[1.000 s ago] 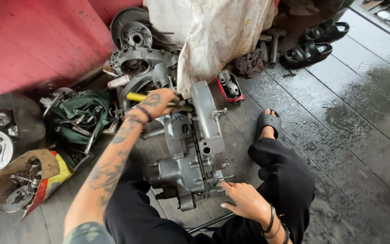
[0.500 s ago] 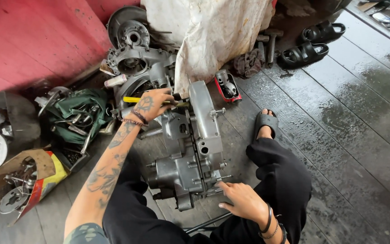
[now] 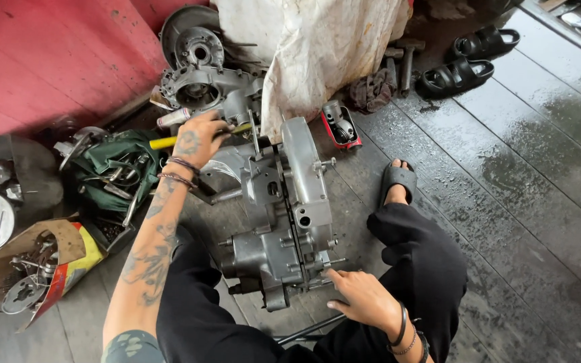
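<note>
A grey metal engine case (image 3: 284, 215) stands on the wet plank floor between my knees. My left hand (image 3: 196, 140) is closed around a yellow-handled tool (image 3: 164, 142) at the case's far end. My right hand (image 3: 364, 299) rests against the near end of the case, its fingers touching the studs at the seam, holding nothing that I can see.
A second engine casing (image 3: 200, 87) and a round hub (image 3: 193, 37) lie against the red wall (image 3: 48, 60). A green tool bag (image 3: 112, 171), a torn box of parts (image 3: 28, 275), a white sack (image 3: 324, 47), a red tray (image 3: 339, 124) and black sandals (image 3: 469, 60) surround me.
The view has shifted slightly. My left hand stays on the yellow-handled tool at the top of the case, and my right hand has stayed at the case's near end.
</note>
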